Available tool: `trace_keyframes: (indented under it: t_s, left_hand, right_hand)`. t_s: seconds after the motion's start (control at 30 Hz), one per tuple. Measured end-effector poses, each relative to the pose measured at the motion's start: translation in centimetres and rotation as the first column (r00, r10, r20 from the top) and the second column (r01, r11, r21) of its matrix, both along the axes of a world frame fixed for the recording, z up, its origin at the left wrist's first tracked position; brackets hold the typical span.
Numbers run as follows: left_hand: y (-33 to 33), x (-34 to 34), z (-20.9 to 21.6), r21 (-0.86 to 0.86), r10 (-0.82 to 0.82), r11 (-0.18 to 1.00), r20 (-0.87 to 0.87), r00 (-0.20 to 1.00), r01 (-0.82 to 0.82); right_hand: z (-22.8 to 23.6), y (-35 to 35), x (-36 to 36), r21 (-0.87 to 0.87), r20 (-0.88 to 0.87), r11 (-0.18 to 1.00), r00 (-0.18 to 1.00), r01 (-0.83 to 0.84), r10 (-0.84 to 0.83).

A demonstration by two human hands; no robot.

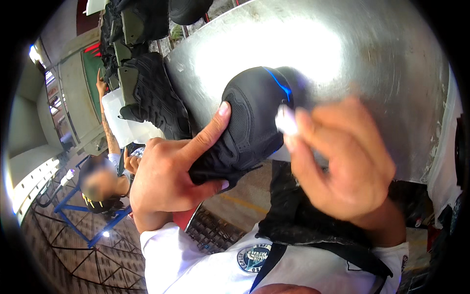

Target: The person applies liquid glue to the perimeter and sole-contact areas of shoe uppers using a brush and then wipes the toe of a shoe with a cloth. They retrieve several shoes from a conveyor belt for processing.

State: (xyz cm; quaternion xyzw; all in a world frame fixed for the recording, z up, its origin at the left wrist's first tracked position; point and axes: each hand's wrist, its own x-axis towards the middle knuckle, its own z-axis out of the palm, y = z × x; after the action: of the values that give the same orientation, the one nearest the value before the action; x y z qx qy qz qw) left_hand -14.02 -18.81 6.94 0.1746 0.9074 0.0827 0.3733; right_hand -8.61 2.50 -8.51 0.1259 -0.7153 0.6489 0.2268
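A black shoe (247, 122) is tilted over the near edge of the metal table, its rounded toe pointing away from me. My left hand (169, 174) grips the shoe from the left, one digit stretched along its upper and another at its laced side. A thin bright blue line runs along the toe's right side. Close to that side, my right hand (345, 159) pinches a small white piece (286, 120) between its fingertips. Motion blurs this hand, and I cannot tell what the white piece is or whether it touches the shoe.
The shiny metal table (382, 54) curves across the far side and right. Several black shoes (152, 88) stand in a row at the upper left, beside a translucent white container (129, 122). Another person (105, 183) is at the left, one arm raised.
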Motion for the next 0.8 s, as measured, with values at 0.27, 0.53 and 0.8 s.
trace_keyframes:
  t_s: [0.27, 0.53, 0.8]
  left_hand:
    - [0.0, -0.2, -0.3, 0.017, 0.004, 1.000, -0.020, 1.000, -0.003]
    - [-0.2, -0.1, -0.1, -0.003, -0.018, 1.000, -0.010, 1.000, 0.017]
    - [-0.3, -0.2, -0.1, 0.001, -0.026, 1.000, -0.031, 0.999, 0.027]
  right_hand:
    - [0.1, 0.1, -0.2, 0.027, -0.014, 1.000, 1.000, 0.003, -0.003]
    - [0.8, 0.5, -0.1, 0.094, -0.002, 0.995, 1.000, -0.016, 0.016]
    - [1.0, 0.4, -0.4, 0.105, 0.054, 0.994, 0.999, -0.013, 0.007]
